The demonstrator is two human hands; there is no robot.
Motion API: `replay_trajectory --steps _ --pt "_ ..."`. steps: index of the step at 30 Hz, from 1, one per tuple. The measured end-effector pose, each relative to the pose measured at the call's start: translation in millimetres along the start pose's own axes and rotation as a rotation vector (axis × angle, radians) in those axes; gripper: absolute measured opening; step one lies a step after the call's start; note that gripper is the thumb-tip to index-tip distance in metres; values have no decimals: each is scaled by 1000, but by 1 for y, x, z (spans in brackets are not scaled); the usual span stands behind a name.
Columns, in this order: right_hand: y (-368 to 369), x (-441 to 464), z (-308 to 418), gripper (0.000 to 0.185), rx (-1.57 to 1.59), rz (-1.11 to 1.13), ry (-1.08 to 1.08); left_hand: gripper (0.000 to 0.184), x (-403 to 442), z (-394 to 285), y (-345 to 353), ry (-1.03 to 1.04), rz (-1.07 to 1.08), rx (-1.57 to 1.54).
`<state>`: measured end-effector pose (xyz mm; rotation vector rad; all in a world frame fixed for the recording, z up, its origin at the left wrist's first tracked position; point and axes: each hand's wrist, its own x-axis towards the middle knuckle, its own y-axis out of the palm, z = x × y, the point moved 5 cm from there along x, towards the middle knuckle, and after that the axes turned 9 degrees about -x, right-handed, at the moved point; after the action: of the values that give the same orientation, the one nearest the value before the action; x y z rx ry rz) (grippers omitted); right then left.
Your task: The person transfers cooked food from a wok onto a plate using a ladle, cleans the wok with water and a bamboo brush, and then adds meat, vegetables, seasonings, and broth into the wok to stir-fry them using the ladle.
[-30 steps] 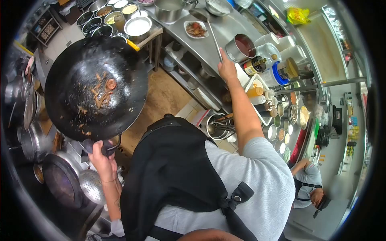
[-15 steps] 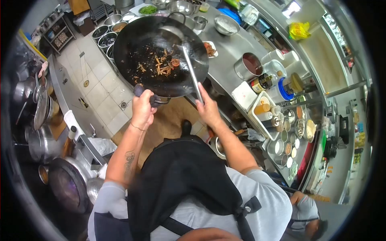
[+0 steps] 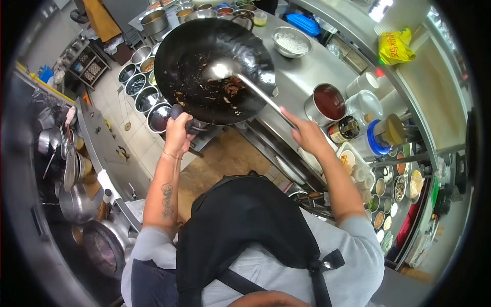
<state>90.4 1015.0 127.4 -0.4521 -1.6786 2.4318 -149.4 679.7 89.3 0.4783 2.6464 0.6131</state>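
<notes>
A large black wok [image 3: 204, 43] is held tilted in front of me, over the edge of the steel counter. My left hand [image 3: 178, 132] is closed round its near handle, with a dark cloth [image 3: 193, 125] in the grip. My right hand [image 3: 307, 135] is wrapped round the long metal handle of a ladle [image 3: 262, 96]. The ladle's shiny bowl rests low inside the wok, beside a small heap of browned food strips [image 3: 233, 87]. Scattered bits cling to the wok's surface. A sliver of white dish shows behind the wok's right rim.
Metal pots of sauces and ingredients [image 3: 147, 98] line the left. A pot of dark red sauce [image 3: 327, 102] and a bowl of white contents [image 3: 291, 42] stand on the steel counter [image 3: 294, 71]. Seasoning containers crowd the right; another wok [image 3: 102, 248] sits lower left.
The ladle's bowl has come from the wok's far side down toward its middle, and my right hand has moved right. Less food shows in the wok. The dish beside it is now mostly hidden.
</notes>
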Motion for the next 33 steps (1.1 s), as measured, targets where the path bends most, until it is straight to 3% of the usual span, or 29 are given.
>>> replay_trajectory --steps 1,3,5,8,10,12,13,18,20,24,27,29,31,33 --pt "-7 27 13 84 90 20 10 11 4 1 7 19 19 -19" --pt "6 78 28 78 394 -185 -267 12 12 3 18 13 6 -15" --pt "16 86 53 75 522 -142 -310 13 18 -3 32 15 49 23" --pt "55 35 17 80 333 21 -142 14 43 -15 39 -26 77 35" --pt "56 -4 -35 89 210 -347 -322 15 59 -23 39 -27 98 22" --pt "29 -9 -79 91 88 -257 -175 15 73 -22 33 -25 128 37" --pt "3 5 -75 93 -152 -184 -67 15 78 -23 35 -31 153 47" --pt "-49 90 -2 83 115 -255 220 17 91 -16 61 -5 179 16" --pt "-11 111 -5 85 195 -415 107 17 95 -8 71 15 169 -44" --pt "61 28 -15 89 154 -263 199 16 121 -4 83 42 231 -54" --pt "36 -13 -49 88 -37 -133 297 13 136 -3 81 26 222 20" --pt "-8 13 -52 86 -316 -533 49 13 137 0 83 33 234 22" --pt "-34 59 -49 82 -17 -383 234 12 134 1 87 74 142 24" --pt "-28 100 -43 83 138 -375 357 12 137 11 87 74 177 31"
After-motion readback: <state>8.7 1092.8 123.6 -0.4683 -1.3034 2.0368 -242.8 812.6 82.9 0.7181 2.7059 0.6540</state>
